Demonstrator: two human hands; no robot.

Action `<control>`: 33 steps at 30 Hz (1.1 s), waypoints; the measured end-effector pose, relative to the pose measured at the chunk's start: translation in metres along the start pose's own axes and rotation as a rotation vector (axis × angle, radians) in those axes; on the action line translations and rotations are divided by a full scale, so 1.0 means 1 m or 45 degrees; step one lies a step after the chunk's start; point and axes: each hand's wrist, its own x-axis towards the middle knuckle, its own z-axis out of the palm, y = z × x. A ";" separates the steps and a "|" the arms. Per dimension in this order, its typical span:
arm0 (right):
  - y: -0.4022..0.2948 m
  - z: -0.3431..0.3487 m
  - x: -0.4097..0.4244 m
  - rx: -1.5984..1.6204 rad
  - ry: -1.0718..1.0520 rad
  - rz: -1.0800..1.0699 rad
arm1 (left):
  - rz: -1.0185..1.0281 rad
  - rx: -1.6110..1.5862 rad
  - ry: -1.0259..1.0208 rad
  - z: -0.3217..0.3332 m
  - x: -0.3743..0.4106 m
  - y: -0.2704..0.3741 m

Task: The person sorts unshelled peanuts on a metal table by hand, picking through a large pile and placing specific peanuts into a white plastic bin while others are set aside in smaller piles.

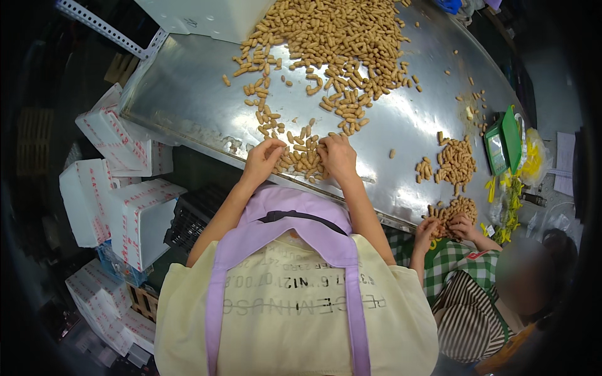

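Note:
Unshelled peanuts (303, 155) lie in a small loose pile at the near edge of a metal table (197, 98). My left hand (262, 162) is at the pile's left side, its fingers curled and the thumb near the fingertips. Curled over the right side of the same pile is my right hand (339, 155), its fingertips down among the peanuts. The fingers hide whether either hand grips a peanut. Farther back spreads a large heap of peanuts (338, 33), with thin trails of them reaching towards my hands.
A white bin (202, 19) stands at the back left. On the right, a co-worker's hands (444, 228) touch another pile of peanuts (456, 209), near a green scale (501, 143) and yellow ties (508, 207). White boxes (136, 221) and a black crate (195, 216) stand at left below the table.

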 end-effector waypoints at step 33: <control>-0.011 -0.007 -0.019 0.126 -0.015 0.358 | -0.105 -0.444 -0.454 0.006 0.031 0.008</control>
